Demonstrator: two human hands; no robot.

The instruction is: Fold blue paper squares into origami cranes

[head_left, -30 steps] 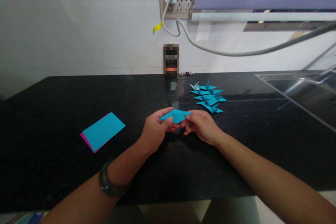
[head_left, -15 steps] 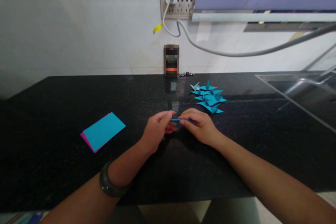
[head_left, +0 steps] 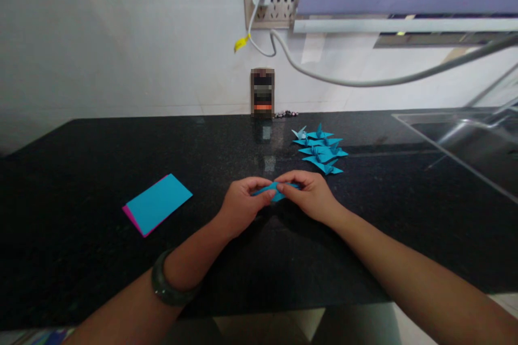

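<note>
A folded piece of blue paper (head_left: 277, 195) is pinched between my two hands just above the dark countertop. My left hand (head_left: 246, 199) grips its left side, thumb on the near face and fingers behind. On the other side my right hand (head_left: 309, 194) holds it the same way, its thumb close to the left one. The fingers cover much of the paper, so its full folded shape is hidden. Several folded paper cranes (head_left: 321, 152), blue with one paler, sit beyond my right hand. To the left lies a stack of blue and pink paper sheets (head_left: 159, 204).
The black countertop (head_left: 218, 143) runs back to a white wall. A phone-like object (head_left: 263, 92), blurred out, leans there beside a beaded string (head_left: 286, 114). A metal sink (head_left: 465, 140) is set in at the right. A grey cable (head_left: 356, 84) hangs from the socket (head_left: 279, 8).
The blue paper, seen edge-on before, now shows a broader face toward me. My left fingers have closed in on it, and both thumbs are nearer each other.
</note>
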